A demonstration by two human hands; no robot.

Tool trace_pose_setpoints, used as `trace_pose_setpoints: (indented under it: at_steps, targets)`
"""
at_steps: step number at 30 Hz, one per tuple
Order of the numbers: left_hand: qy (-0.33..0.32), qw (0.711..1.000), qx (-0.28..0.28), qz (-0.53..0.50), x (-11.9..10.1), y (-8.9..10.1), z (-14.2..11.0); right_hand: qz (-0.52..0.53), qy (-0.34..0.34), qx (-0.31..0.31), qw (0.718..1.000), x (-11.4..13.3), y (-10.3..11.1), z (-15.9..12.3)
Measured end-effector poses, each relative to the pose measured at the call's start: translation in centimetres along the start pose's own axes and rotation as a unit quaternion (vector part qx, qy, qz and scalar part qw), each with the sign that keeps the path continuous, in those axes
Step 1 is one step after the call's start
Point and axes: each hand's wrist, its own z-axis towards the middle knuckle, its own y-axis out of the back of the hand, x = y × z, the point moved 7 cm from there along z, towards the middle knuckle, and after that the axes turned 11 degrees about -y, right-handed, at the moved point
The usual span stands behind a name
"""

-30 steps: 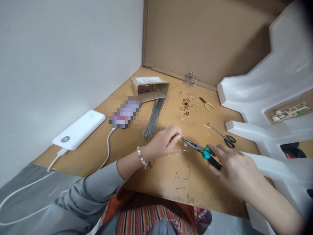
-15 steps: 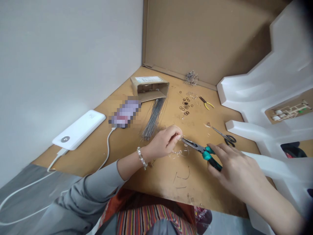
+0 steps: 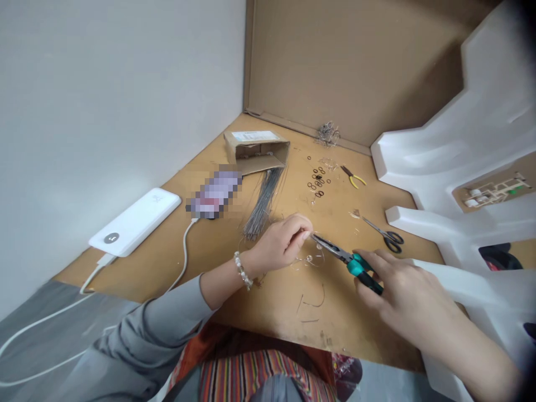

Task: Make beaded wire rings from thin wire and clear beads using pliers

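Note:
Needle-nose pliers point(image 3: 355, 264) with teal and black handles are gripped in my right hand point(image 3: 404, 285). Their narrow jaws point left and reach my left fingertips. My left hand point(image 3: 288, 240) is closed in a pinch, thumb against forefinger; the small thing between them is hidden by the fingers. Just below the pliers' jaws lie thin wire loops with clear beads point(image 3: 309, 258) on the table. Behind my left hand is a bundle of straight grey wires point(image 3: 262, 209). A few cut wire pieces point(image 3: 310, 321) lie nearer to me.
An open cardboard box point(image 3: 259, 156) stands behind the wire bundle. Dark rings point(image 3: 318, 181), yellow-handled pliers point(image 3: 354, 176) and black scissors point(image 3: 387, 234) lie toward the back right. A blurred phone point(image 3: 218, 192) and white power bank point(image 3: 136, 222) are at left. White moulded foam point(image 3: 419, 167) borders the right.
The pliers' tip has shifted very slightly right and down, with my right hand. My left hand stays in its pinch at nearly the same spot.

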Motion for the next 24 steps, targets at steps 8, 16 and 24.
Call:
trace_pose_setpoints:
  at_steps: [8,16,24]
  targets:
    - [-0.022,0.999,0.004,0.047,-0.5,-0.1,0.0,-0.061,-0.006,-0.088,0.994,0.3,1.0,-0.9]
    - [-0.016,0.999,0.019,0.041,-0.4,-0.2,-0.1,-0.072,0.005,-0.096,0.993,0.6,1.3,-0.2]
    - [-0.017,0.999,0.022,0.040,-0.4,-0.2,0.0,-0.058,0.011,-0.090,0.994,0.7,1.2,0.0]
